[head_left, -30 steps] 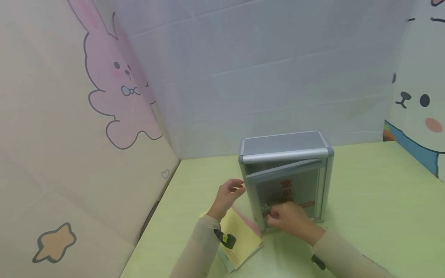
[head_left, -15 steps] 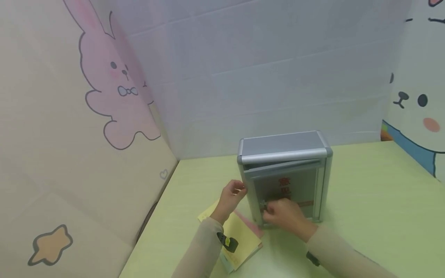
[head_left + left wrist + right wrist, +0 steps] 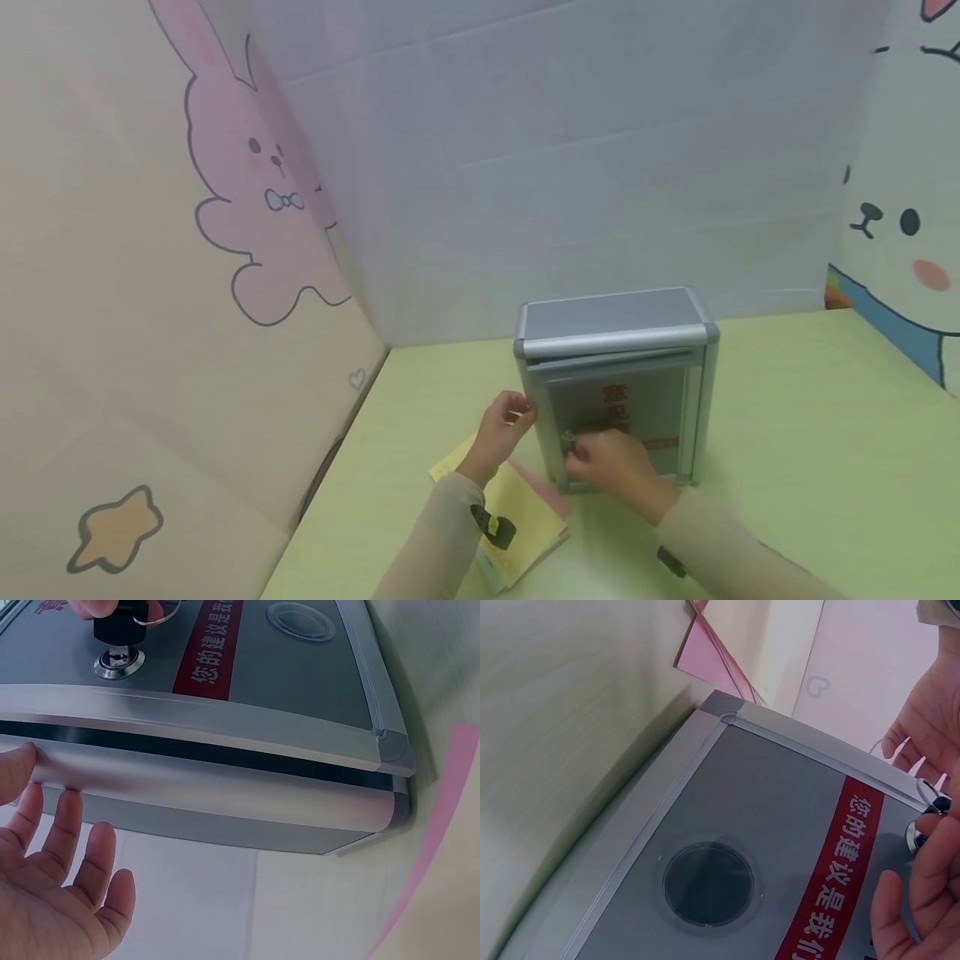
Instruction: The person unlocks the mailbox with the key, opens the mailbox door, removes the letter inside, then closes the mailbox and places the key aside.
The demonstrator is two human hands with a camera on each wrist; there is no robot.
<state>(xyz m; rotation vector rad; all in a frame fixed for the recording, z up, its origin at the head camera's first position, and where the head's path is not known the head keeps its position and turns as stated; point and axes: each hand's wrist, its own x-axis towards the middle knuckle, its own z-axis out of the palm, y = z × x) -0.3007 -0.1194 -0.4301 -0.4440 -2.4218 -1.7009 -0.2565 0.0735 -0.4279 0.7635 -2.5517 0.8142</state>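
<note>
Head view: grey box (image 3: 615, 315) stands upright on the pale green table (image 3: 810, 417), near the back wall (image 3: 480, 208). Its door (image 3: 652, 400) is slightly ajar, a dark slit showing along the top. Right hand (image 3: 618, 464) at the door's left part, fingers curled; what they pinch is too small to make out here. Left hand (image 3: 501, 425) at the box's left edge, bent at the fingers. Papers (image 3: 525, 517), yellow uppermost, lie partly under the left forearm. A pink rabbit (image 3: 247, 183) is printed on the left wall.

Left wrist view: right fingers pinch a black-headed key (image 3: 120, 630), its metal blade in the round lock (image 3: 120, 666). A wire ring (image 3: 166, 615) hangs at the key. Left thumb and two fingertips touch the box's silver frame; the other fingers are spread, clear of it. Dark gap between door and frame.

Right wrist view: red strip (image 3: 832, 877) with white characters crosses the door, beside a round disc (image 3: 709, 885). Both hands at the right border, right one close to the lock.
</note>
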